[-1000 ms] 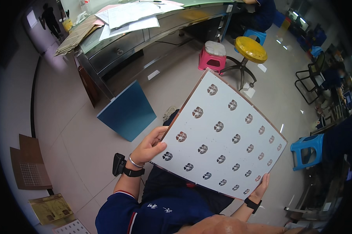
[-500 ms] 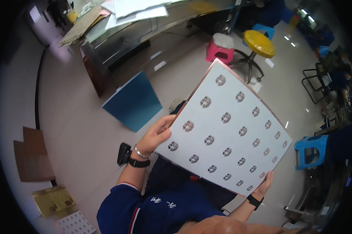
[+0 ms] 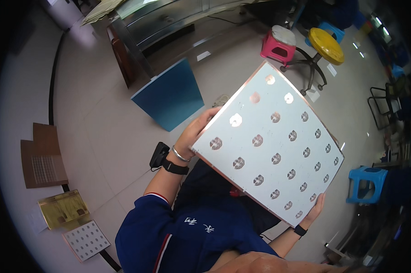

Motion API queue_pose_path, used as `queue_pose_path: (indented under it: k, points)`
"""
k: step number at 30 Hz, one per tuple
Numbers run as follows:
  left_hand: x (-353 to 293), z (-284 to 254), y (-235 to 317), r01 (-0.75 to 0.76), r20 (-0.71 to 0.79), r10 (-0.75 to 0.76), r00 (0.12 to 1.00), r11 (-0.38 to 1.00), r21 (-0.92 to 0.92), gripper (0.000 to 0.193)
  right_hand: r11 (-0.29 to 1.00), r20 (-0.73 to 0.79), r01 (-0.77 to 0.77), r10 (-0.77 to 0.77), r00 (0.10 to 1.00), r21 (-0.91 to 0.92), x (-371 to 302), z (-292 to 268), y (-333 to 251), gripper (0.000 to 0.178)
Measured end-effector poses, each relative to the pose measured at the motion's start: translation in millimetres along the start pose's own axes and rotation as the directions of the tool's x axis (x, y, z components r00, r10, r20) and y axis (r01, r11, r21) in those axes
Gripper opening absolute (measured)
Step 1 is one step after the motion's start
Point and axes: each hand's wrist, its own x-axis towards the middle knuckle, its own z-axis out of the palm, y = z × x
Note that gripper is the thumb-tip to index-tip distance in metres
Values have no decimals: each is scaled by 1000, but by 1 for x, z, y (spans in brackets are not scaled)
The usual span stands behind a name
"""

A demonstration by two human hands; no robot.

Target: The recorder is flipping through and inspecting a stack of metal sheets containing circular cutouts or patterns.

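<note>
A flat, square white panel [image 3: 283, 154] with a copper-coloured edge is held up in front of me at a tilt. Rows of small round, copper-toned patterns cover its face, and a few near the upper corner shine brightly. My left hand [image 3: 197, 129] grips its left edge, with the fingertips hidden behind the panel. At the lower right corner, my right hand [image 3: 313, 213] is closed on the edge, partly hidden by the panel.
A blue-green board [image 3: 171, 95] stands on the floor ahead. Beyond it is a metal workbench [image 3: 164, 20] with papers. Pink stool [image 3: 278, 48], yellow swivel stool [image 3: 326, 45] and blue stool [image 3: 367, 184] stand to the right. Cardboard [image 3: 43, 157], a gold panel [image 3: 64, 209] and a similar dotted panel [image 3: 87, 240] lean at left.
The panel has tilted in my hands, so several of its patterns now catch the light. Both hands keep their hold. My view has shifted, and the surroundings sit differently in it.
</note>
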Motion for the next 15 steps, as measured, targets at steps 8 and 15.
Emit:
queue_pose_path:
  k: [8, 15]
  points:
    - [-4, 1, -34, -228, -237, 115, 965, 813, -536, 50, 973, 68, 23, -40, 997, 232, -11, 119, 2, 47]
    - [-56, -1, -54, -135, -397, -82, 914, 862, -488, 64, 982, 506, -190, 174, 845, -20, -28, 195, 19, 58]
